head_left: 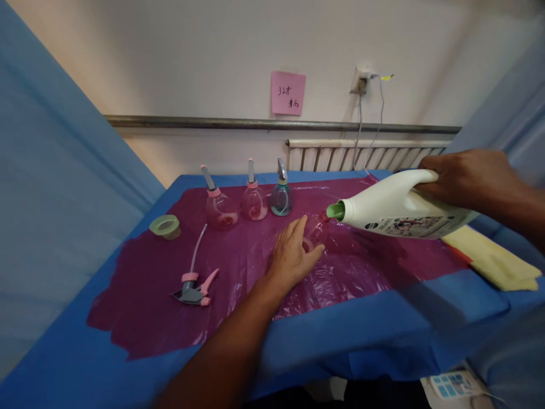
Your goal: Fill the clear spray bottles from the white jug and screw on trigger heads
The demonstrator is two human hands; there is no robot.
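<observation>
My right hand (464, 176) grips the handle of a large cream detergent jug (395, 204). The jug lies tipped to the left, its green spout (336, 211) at the mouth of a clear pinkish bottle (316, 227). That bottle leans toward the spout, and my left hand (294, 250) is wrapped around its left side. Whether liquid is flowing I cannot tell. A grey and pink spray trigger head (193, 291) with its tube lies on the purple plastic sheet, left of my left forearm.
Three spray bottles stand at the back: two pink ones (221, 211) (254, 202) and a teal one (281, 196). A green cap (165, 226) sits at the left. Folded yellow cloth (494, 258) lies at the right. Behind the blue-covered table (361, 324) are a wall and radiator (332, 156).
</observation>
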